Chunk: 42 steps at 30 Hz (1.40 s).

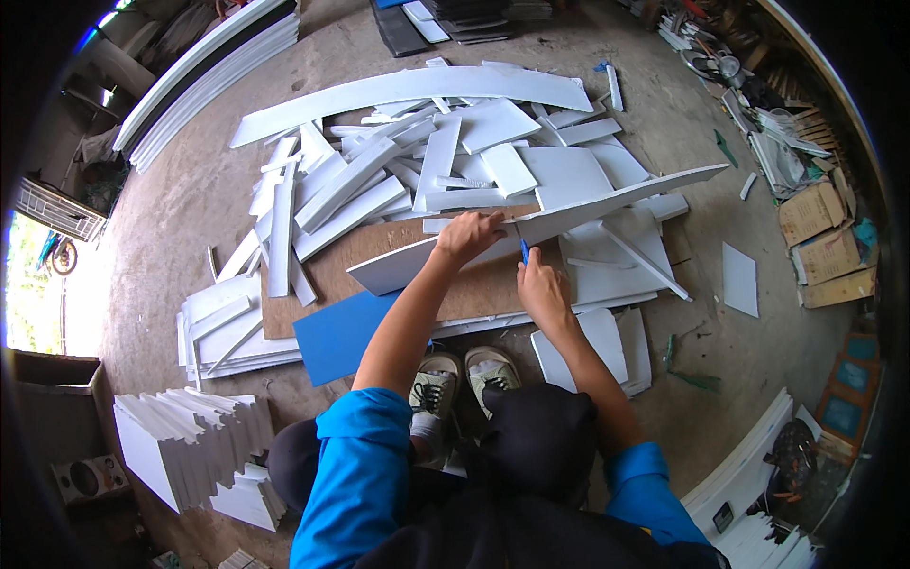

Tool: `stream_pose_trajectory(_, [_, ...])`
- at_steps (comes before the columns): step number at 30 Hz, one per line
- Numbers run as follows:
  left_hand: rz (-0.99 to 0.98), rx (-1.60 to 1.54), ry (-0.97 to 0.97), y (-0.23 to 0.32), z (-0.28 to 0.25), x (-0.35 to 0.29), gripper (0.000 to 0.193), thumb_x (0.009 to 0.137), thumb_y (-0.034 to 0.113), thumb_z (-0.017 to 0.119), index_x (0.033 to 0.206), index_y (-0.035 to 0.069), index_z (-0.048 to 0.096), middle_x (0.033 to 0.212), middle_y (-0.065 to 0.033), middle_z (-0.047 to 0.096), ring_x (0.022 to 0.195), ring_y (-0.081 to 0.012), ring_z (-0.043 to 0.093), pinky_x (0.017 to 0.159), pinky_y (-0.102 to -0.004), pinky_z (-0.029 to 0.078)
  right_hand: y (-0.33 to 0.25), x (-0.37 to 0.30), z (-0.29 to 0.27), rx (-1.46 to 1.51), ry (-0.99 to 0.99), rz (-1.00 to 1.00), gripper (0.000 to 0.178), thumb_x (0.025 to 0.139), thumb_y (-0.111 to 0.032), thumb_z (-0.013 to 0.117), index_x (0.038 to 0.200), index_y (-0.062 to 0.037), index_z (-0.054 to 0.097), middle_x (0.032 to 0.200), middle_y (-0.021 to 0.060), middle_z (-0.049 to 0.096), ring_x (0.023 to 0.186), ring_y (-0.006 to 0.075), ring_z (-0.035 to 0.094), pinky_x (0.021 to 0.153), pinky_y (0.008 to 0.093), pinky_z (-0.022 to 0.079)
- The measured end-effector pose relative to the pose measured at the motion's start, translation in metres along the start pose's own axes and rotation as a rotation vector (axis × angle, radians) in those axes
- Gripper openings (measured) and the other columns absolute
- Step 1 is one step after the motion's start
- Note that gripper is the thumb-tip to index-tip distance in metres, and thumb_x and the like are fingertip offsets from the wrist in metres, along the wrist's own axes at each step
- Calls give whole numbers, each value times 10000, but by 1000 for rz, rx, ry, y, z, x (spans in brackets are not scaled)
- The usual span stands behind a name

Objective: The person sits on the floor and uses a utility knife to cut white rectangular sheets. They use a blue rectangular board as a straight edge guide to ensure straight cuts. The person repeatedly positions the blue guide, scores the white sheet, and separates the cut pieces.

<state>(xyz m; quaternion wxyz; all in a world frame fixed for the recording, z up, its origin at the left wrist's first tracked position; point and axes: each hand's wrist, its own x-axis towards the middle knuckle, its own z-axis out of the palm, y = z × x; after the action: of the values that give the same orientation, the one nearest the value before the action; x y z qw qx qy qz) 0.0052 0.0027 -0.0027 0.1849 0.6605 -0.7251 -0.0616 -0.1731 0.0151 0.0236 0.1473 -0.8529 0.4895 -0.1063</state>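
Note:
A long white foam board [616,197] stands tilted on its edge across a brown wooden board [370,248]. My left hand [469,235] is closed over its upper edge, left of a thin dark line running down the board's face. In my right hand [543,284], the fingers are wrapped round a blue-handled utility knife [524,251]. The knife's tip is at the board, close to that line; the blade itself is too small to make out. A blue flat panel [346,334] lies just nearer to me, below my left forearm.
Beyond the wooden board lies a heap of white offcuts [417,161], topped by a long curved strip [408,90]. Cut white pieces [190,441] stand stacked at the near left. Flattened cardboard [820,232] leans at the right. My shoes [433,384] are close to the boards.

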Motion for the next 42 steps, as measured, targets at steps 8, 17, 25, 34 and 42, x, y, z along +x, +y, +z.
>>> stream_pose_trajectory(8, [-46,-34,24,0,-2,0,333,768,328,607,1022,121,547,733,-134,621,698,-315,608,616,-391,496,3,7,-3,-121,-8,-35,272,878,-286,411,1003,-46,432,602,181,593,610,369,600,682,480,436])
stream_pose_trajectory(17, [-41,23,7,4,3,-6,327,792,318,576,1032,99,531,663,-149,584,623,-335,590,540,-413,479,-8,18,-24,-209,-160,-77,224,876,-243,431,887,-23,469,624,158,614,635,322,629,653,452,465])
stream_pose_trajectory(25, [-69,20,-54,11,1,3,298,823,329,535,1000,91,519,640,-156,585,599,-340,593,529,-422,475,-7,34,-25,-91,-299,-2,249,876,-228,414,913,17,442,700,250,599,714,397,605,653,489,476])
stream_pose_trajectory(34, [-57,31,-31,9,8,1,284,817,305,545,984,78,504,618,-150,586,605,-335,594,526,-425,470,1,64,-7,-68,-308,-9,279,862,-221,415,933,45,461,763,276,597,765,415,595,693,488,476])
stream_pose_trajectory(42, [-65,45,21,-1,8,4,259,807,288,562,957,80,530,635,-138,598,614,-319,600,535,-413,475,-7,49,-16,-21,-341,10,243,839,-151,407,941,62,464,798,267,606,778,397,609,685,450,496])
